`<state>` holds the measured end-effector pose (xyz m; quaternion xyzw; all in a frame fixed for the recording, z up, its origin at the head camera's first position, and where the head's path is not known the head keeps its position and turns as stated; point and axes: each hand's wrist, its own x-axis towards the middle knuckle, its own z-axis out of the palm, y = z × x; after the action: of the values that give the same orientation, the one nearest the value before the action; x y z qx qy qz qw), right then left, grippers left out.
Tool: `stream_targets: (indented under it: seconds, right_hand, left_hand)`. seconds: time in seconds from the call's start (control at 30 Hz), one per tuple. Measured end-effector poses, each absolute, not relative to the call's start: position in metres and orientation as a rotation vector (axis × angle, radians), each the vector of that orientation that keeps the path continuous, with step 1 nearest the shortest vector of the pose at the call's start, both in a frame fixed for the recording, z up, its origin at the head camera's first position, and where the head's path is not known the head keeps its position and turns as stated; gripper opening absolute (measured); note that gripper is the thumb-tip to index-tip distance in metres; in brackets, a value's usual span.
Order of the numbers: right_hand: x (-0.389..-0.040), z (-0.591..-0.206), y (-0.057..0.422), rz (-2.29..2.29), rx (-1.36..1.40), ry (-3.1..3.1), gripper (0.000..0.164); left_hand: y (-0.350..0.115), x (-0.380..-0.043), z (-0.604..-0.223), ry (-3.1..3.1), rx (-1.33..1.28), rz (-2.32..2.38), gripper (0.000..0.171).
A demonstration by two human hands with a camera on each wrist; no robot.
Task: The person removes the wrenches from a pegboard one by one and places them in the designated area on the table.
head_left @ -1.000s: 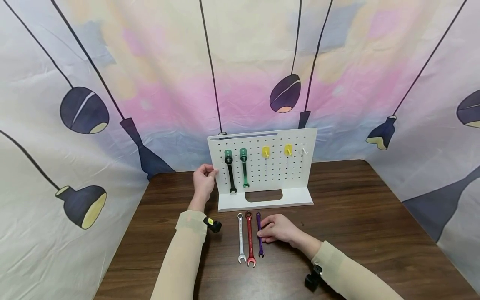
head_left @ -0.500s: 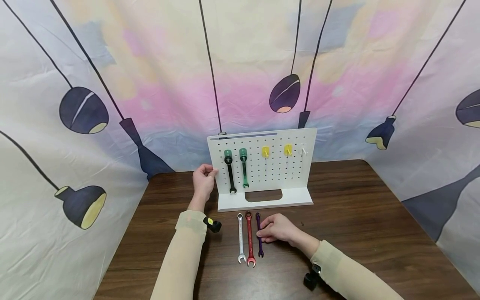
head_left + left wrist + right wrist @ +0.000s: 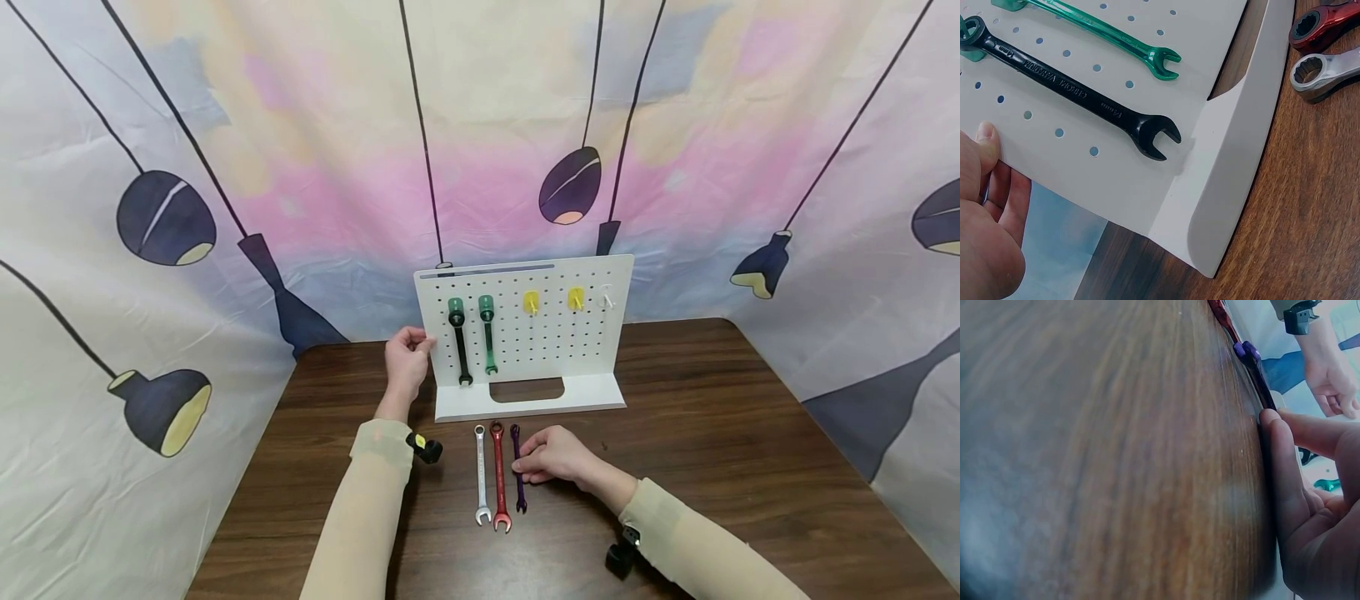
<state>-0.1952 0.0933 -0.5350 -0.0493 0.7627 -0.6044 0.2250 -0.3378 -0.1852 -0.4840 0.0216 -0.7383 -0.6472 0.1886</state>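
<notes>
My left hand (image 3: 407,363) grips the left edge of a white pegboard (image 3: 558,337), thumb on its front face and fingers behind, as the left wrist view shows. My right hand (image 3: 561,457) pinches a purple combination wrench (image 3: 521,492) by its middle, between thumb and fingertips. That wrench lies at or very near the tabletop. To its left lie a red wrench (image 3: 499,475) and a silver wrench (image 3: 482,473), side by side with open ends toward me. On the board hang a black wrench (image 3: 1066,89) and a green wrench (image 3: 1107,31), each from a green hook.
Two yellow hooks (image 3: 532,302) and a clear hook (image 3: 607,298) on the board's right half carry nothing. The board's white base (image 3: 592,396) stands on the brown wooden table (image 3: 712,417). A patterned cloth (image 3: 495,150) hangs behind the table.
</notes>
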Motion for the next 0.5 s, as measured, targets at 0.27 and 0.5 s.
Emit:
stream_targets:
  seconds: [0.27, 0.5]
  right_hand:
    - [-0.1928, -0.5319, 0.0910, -1.640, -0.101, 2.149, 0.019]
    - [-0.1899, -0.5290, 0.0896, -1.609, -0.110, 2.191, 0.016]
  left_hand:
    - [-0.1846, -0.3382, -0.4838, -2.064, 0.056, -1.818, 0.010]
    - [-0.1848, -0.3387, -0.4843, -2.066, 0.059, -1.813, 0.011]
